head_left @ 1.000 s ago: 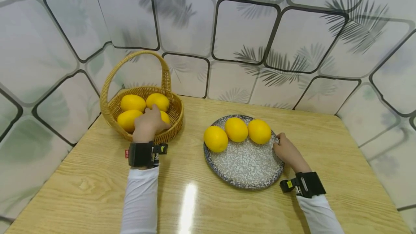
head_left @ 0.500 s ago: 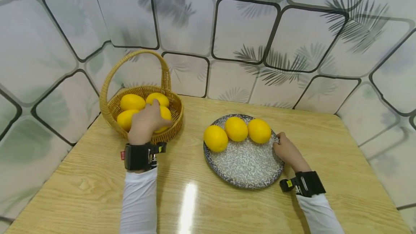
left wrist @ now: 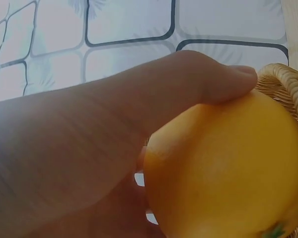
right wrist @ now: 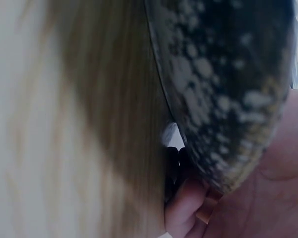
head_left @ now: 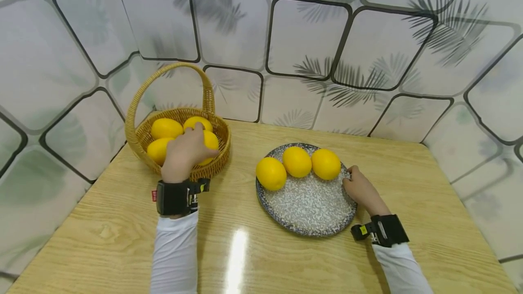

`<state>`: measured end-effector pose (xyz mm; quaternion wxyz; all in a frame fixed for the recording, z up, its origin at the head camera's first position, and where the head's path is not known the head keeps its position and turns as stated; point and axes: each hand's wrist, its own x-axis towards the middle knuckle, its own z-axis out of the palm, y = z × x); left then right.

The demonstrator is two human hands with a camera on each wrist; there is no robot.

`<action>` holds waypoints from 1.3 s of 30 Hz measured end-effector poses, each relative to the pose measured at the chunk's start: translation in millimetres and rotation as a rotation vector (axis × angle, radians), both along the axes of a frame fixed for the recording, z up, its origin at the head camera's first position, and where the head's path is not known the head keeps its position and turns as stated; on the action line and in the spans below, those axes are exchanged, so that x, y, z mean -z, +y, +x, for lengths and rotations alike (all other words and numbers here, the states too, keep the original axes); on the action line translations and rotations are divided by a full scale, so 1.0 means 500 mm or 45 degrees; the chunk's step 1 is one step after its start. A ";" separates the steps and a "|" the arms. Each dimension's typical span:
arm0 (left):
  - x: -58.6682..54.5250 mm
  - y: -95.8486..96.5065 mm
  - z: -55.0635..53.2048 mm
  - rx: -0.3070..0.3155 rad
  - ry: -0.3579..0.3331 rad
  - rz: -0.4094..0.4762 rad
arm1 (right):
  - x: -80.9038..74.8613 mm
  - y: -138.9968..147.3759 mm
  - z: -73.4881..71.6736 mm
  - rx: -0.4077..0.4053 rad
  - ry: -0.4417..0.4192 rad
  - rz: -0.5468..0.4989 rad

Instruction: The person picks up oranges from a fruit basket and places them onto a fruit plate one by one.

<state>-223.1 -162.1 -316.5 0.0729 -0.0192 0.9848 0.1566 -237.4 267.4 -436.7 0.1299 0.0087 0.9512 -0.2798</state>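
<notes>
In the head view my left hand [head_left: 185, 151] reaches into the wicker basket [head_left: 222, 160] and grips a yellow citrus fruit [head_left: 210, 140] at its right side. The left wrist view shows the thumb lying over this rounded fruit [left wrist: 228, 163], which has a small green stem mark; other fingers are mostly hidden behind it. My right hand [head_left: 361, 190] holds the right rim of a speckled grey plate [head_left: 312, 210], fingers curled beneath the dark-spotted edge [right wrist: 218, 99] in the right wrist view. Along the plate's far side lie a left fruit [head_left: 271, 173], a middle fruit [head_left: 297, 162] and a right fruit [head_left: 326, 164].
Other yellow fruits [head_left: 166, 128] fill the basket, whose tall arched handle [head_left: 135, 99] rises over its left and back. Both stand on a light wooden table [head_left: 278, 262]. A patterned wall covering [head_left: 233, 90] borders the table's back and sides.
My left hand has closed around the basket's right-hand fruit, which has shifted slightly up and right and shows more. The right hand and the plate stay where they were.
</notes>
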 end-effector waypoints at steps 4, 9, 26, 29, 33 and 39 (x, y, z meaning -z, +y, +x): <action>-0.001 0.000 0.001 0.003 -0.007 -0.002 | 0.001 0.000 -0.001 0.004 0.012 0.017; 0.001 0.001 -0.001 0.009 -0.026 -0.014 | -0.001 -0.004 0.002 0.016 0.014 0.035; 0.022 0.025 -0.011 0.053 0.065 -0.095 | -0.003 -0.011 0.005 0.035 0.032 0.079; 0.029 0.033 -0.015 0.074 0.099 -0.089 | -0.002 -0.009 0.005 0.029 0.031 0.079; 0.036 0.042 -0.020 0.069 0.105 -0.092 | 0.000 -0.008 0.004 0.033 0.015 0.076; 0.032 0.038 -0.013 0.070 0.087 -0.106 | -0.001 -0.009 0.005 0.027 0.029 0.066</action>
